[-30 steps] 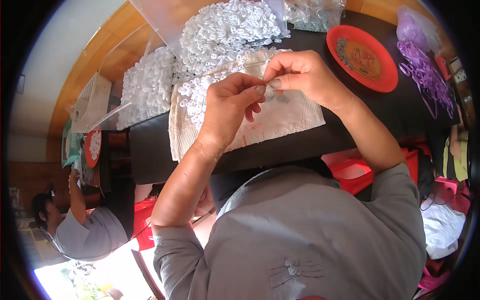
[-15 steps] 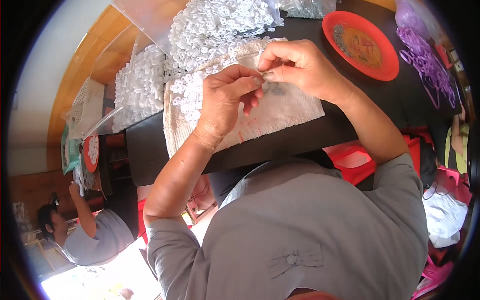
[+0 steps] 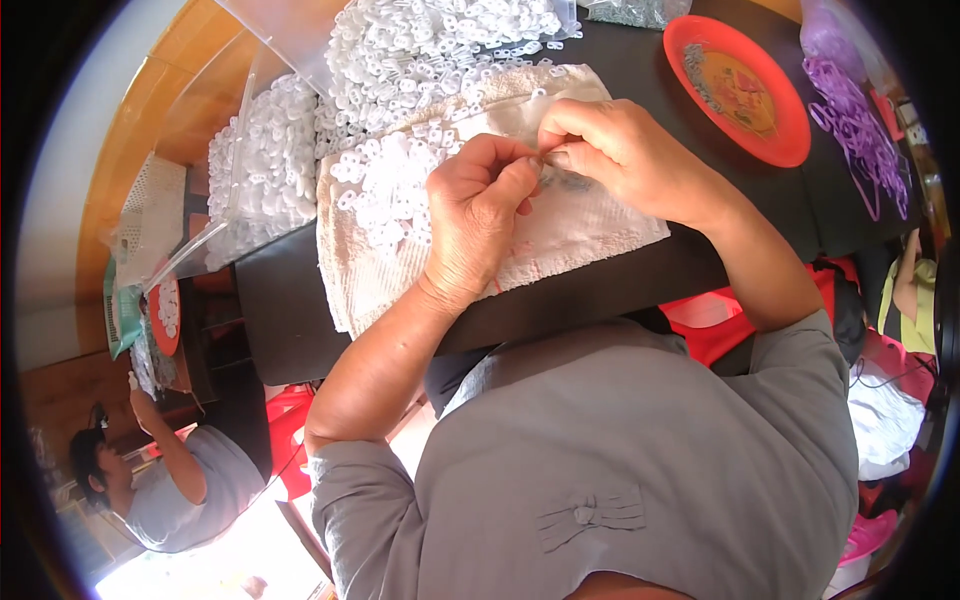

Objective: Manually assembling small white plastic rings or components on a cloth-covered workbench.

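Over a cream towel [image 3: 585,235] on the dark table, my two hands meet with their fingertips almost touching. My left hand [image 3: 478,195] is closed in a pinch, thumb against forefinger, on something too small to make out. Facing it, my right hand [image 3: 620,150] also pinches at the same spot, and what it holds is hidden by the fingers. Small white plastic pieces with holes [image 3: 385,190] lie loose on the towel beside my left hand. A little grey patch [image 3: 570,182] shows on the towel beneath my right fingers.
Behind the towel a large heap of white pieces [image 3: 430,50] spills from a clear plastic bin [image 3: 240,140]. A red plate [image 3: 790,140] with small grey parts stands at the right, near purple strips [image 3: 850,130]. At the far left sits another person [image 3: 190,470].
Both hands stay together and have shifted slightly right in the picture. My left fingers have curled in closer. The whole view has tilted a little.
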Available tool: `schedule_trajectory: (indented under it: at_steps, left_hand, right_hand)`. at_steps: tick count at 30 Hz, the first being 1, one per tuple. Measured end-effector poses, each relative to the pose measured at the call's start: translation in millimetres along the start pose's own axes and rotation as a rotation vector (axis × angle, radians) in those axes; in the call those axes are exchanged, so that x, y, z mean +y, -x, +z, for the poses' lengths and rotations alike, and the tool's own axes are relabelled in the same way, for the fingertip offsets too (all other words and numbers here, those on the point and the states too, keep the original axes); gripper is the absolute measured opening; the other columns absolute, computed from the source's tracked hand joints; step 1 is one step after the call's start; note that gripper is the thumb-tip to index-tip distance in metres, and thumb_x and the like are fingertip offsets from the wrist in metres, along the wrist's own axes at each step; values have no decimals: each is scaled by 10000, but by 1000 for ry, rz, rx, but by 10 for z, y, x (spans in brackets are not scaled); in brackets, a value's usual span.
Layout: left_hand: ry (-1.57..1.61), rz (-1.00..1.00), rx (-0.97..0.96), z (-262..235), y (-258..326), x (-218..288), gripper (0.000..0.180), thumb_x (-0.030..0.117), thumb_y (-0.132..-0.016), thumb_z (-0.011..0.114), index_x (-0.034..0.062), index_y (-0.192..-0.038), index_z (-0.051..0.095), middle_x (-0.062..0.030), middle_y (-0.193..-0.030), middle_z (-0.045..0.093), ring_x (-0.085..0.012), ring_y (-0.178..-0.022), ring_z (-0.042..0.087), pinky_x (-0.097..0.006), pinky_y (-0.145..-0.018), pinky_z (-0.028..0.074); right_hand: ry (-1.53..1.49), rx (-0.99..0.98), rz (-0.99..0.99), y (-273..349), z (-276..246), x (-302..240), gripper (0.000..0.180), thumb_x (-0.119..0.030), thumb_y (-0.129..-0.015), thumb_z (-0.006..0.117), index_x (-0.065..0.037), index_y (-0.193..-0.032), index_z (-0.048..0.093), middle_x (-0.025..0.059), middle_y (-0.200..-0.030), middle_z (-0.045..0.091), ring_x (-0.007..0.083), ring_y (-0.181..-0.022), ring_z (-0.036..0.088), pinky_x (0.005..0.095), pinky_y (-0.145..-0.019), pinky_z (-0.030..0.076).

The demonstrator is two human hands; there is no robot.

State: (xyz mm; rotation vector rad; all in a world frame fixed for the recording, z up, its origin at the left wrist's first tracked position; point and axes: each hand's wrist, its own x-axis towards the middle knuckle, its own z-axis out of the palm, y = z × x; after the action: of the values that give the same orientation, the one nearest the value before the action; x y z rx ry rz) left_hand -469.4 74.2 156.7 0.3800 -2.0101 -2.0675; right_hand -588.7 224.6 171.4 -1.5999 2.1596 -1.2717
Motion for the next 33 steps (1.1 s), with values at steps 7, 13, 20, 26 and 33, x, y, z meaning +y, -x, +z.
schedule_trajectory:
  at_steps: [7, 13, 20, 26, 33]
  left_hand:
    - [9, 11, 66, -14, 14, -11, 119, 106, -918, 625, -3, -959, 650, -35, -736, 641, -53, -593, 535, -194, -509, 422]
    - [-31, 102, 11, 3, 42, -67, 113, 105, -917, 621, 2, -955, 649, -28, -750, 638, -46, -599, 527, -189, -519, 421]
    - [-70, 95, 29, -20, 33, -49, 109, 100, -905, 619, 3, -947, 645, -25, -741, 635, -49, -602, 533, -194, -521, 433]
    - [123, -96, -4, -59, 1, 18, 123, 105, -895, 620, -8, -941, 637, -34, -733, 623, -55, -593, 526, -200, -505, 420]
    - [-65, 179, 40, 1, 36, -31, 105, 27, -849, 667, -19, -931, 620, -27, -760, 626, -91, -663, 580, -233, -613, 484]
  right_hand:
    - [39, -12, 52, -3, 6, -37, 95, -64, -921, 574, 15, -900, 525, 104, -733, 543, 200, -635, 522, 315, -604, 428]
    - [-273, -70, 187, -14, 28, 17, 91, -74, -937, 548, 8, -899, 535, 40, -719, 518, 116, -648, 504, 276, -601, 426]
    - [-117, -26, 76, -27, 31, -7, 83, -74, -931, 554, 7, -916, 541, 52, -730, 537, 129, -669, 520, 276, -616, 429]
    - [-57, 8, 0, -14, 45, -53, 56, -44, -910, 565, 7, -914, 543, 80, -761, 572, 176, -682, 541, 294, -634, 439]
    - [-126, -44, 11, -27, -49, -43, 49, -29, -900, 565, 10, -892, 537, 62, -745, 552, 148, -674, 513, 281, -633, 423]
